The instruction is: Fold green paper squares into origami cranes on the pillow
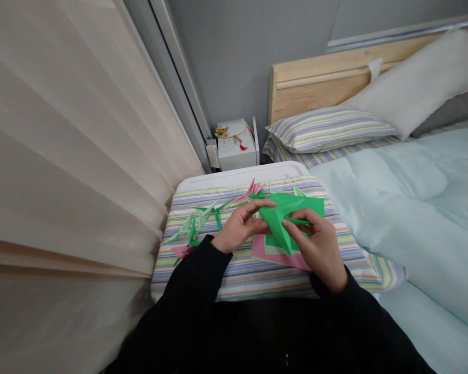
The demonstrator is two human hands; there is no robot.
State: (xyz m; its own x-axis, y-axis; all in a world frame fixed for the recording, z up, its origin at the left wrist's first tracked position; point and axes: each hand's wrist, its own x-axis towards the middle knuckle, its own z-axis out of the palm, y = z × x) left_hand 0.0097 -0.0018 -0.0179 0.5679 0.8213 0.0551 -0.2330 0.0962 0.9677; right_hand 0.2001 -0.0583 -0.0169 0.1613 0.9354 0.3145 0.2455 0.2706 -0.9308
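Note:
A partly folded sheet of green origami paper [280, 222] is held up between my two hands over the table. My left hand [244, 224] pinches its left corner between thumb and fingers. On the other side my right hand [315, 244] grips a folded flap, its thumb and forefinger close together at the paper's right edge. Beneath lie flat sheets of pink paper [263, 252] and green paper [317, 206], partly covered by the hands. Several folded paper cranes rest to the left and behind, among them a light green crane [205, 215] and a pink crane [253, 189].
The small white table [242, 174] wears a striped cloth [242, 285]. A pale curtain [81, 130] hangs close on the left. To the right is a bed with a light blue quilt [421, 192]. A white bedside cabinet [237, 156] stands beyond the table.

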